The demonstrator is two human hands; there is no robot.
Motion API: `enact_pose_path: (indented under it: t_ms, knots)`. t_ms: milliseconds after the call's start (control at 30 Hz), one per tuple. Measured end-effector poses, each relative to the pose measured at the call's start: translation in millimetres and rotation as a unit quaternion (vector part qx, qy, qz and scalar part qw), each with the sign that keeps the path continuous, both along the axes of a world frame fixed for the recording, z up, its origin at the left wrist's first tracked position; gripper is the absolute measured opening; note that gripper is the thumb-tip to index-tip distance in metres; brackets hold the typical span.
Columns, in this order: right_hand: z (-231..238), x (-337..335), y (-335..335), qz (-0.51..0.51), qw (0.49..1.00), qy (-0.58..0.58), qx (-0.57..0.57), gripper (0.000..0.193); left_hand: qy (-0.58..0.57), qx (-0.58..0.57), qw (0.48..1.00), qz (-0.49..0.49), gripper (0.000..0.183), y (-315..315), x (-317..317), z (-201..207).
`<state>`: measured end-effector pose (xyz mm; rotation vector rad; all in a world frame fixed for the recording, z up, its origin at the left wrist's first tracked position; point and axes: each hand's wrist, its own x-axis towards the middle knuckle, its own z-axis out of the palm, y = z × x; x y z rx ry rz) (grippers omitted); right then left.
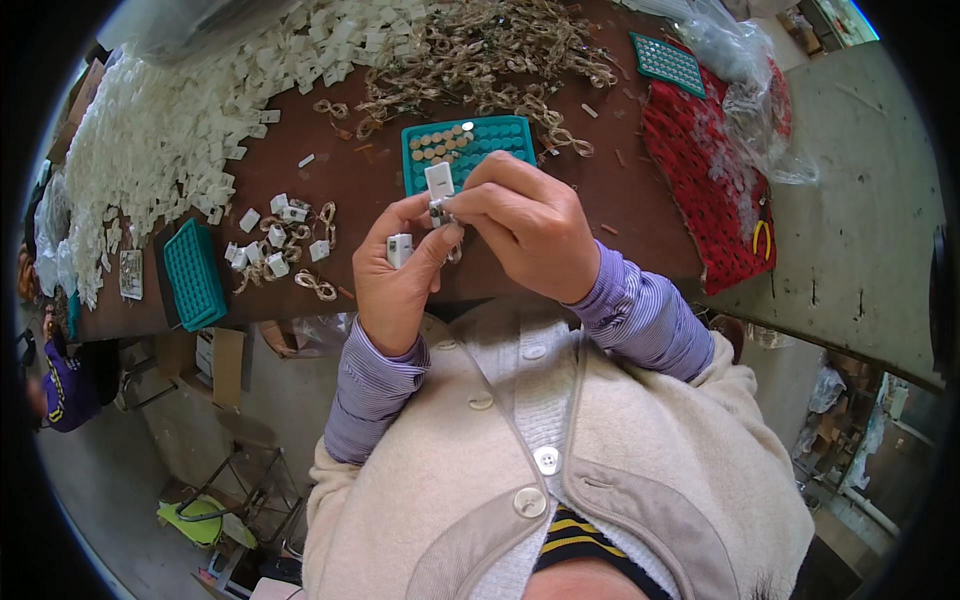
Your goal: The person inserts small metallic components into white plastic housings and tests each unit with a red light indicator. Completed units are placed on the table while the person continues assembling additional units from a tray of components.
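My left hand (398, 285) pinches a small white plastic case (439, 180) between thumb and fingers, its lid standing up. A dark, greenish part shows inside the lower half. Another small white case (399, 250) sits in the same hand, against the curled fingers. My right hand (530, 228) is closed, its thumb and fingertips pressed together at the open case; whatever they pinch is hidden. Just beyond both hands lies a teal tray (408, 165) with round pockets, some holding button cells (432, 152). A bit of coiled wire (455, 252) hangs below the left thumb.
White plastic cases (170, 140) are heaped at the left, coiled wires (480, 55) at the back. Cases with wires (278, 250) lie left of my hands, beside an upturned teal tray (193, 275). A red cloth (690, 170), yellow-handled pliers (762, 240) and another tray (667, 64) are at right.
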<state>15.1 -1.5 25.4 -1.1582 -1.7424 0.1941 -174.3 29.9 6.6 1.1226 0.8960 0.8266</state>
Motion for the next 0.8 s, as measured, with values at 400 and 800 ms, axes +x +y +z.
enact_pose_path:
  t_ms: [400,800]
  knots:
    - [-13.9,7.3,40.5,-0.06,0.995,-0.07,0.037,0.017,-0.085,-0.07,0.994,0.028,0.025,18.4,-17.9,-9.1]
    - [-16.4,-1.0,43.3,0.015,0.992,-0.125,0.004,0.016,-0.043,-0.067,0.997,0.006,0.031,21.0,-24.4,-10.2]
